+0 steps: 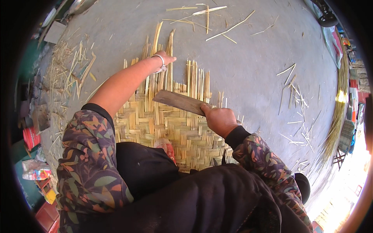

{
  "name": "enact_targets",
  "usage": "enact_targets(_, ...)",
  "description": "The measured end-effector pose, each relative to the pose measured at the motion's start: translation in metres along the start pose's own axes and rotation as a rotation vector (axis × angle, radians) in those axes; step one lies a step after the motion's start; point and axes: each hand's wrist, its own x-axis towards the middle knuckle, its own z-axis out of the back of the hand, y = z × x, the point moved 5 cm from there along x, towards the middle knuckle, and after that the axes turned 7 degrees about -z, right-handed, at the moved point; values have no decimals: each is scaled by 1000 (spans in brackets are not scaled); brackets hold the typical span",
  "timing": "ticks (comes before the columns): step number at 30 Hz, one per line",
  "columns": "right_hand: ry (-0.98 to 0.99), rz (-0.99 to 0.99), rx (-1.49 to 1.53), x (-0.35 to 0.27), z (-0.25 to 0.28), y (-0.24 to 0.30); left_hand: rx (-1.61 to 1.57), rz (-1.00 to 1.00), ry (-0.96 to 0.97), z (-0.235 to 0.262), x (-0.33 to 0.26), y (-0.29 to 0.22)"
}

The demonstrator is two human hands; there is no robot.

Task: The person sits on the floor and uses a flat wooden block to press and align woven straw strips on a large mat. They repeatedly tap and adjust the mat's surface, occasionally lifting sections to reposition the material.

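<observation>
A woven mat (155, 120) of split, bamboo-like strips lies on the floor in front of me, partly under my legs. Loose strip ends (192, 79) of uneven length stick out from its far edge. My left hand (165, 60), with a pale bangle at the wrist, reaches over these ends at the far left. One finger stretches to the right; the others are mostly hidden. My right hand (221, 119) grips one end of a flat brown slat (180, 101), which looks like wood or a dull blade. It lies slantwise over the mat's far edge, its free end toward the left.
Strip scraps (229, 29) lie scattered on the grey floor (248, 70) beyond the mat, and more lie at the right. A heap of shavings (64, 70) spreads at the left. Long thin stalks (337, 112) stand along the right side. A red item (31, 138) sits at the left rim.
</observation>
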Motion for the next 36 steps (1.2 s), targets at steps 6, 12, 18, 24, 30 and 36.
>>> enact_targets(6,-95,22,-8,21,15,1,-125,-64,6,-5,9,-5)
enact_targets(12,-151,-7,-52,48,37,-3,-501,-63,-77,8,8,-26)
enact_targets(18,-93,-87,-76,71,34,3,-552,-49,5,6,19,-21)
enact_targets(24,-25,-152,-49,84,11,4,-572,-125,-55,-3,23,-6)
enact_targets(30,-58,-154,-19,86,4,4,-570,-166,-245,-5,4,-15)
enact_targets(36,-11,-193,16,91,-6,5,-383,-129,-208,-31,-32,-42)
